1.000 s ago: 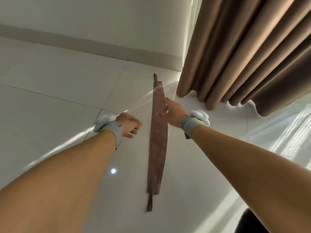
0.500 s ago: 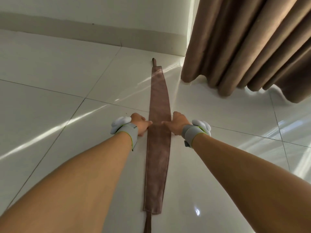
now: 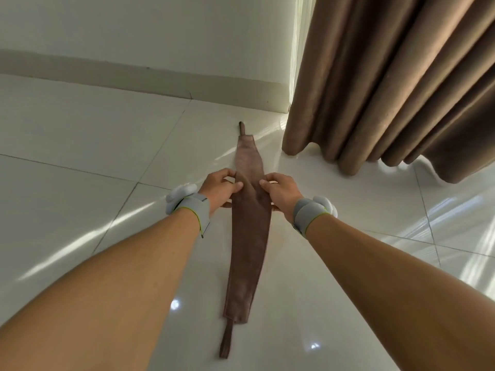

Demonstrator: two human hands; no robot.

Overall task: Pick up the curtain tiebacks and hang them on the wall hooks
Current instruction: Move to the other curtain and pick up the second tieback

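Observation:
A long brown curtain tieback (image 3: 247, 245) lies stretched out on the white tiled floor, with a narrow loop at each end. My left hand (image 3: 220, 189) pinches its left edge near the middle. On the opposite edge, my right hand (image 3: 281, 193) pinches the fabric, which bunches up slightly between the two hands. Both wrists wear grey bands. No wall hook is in view.
A brown curtain (image 3: 396, 84) hangs in heavy folds at the upper right, its hem reaching the floor close to the tieback's far end. A white wall with a beige skirting board (image 3: 139, 79) runs along the back.
Both hands have closed onto the tieback's edges: a second ago they hovered near it, and now they pinch it from both sides and the fabric is gathered between them.

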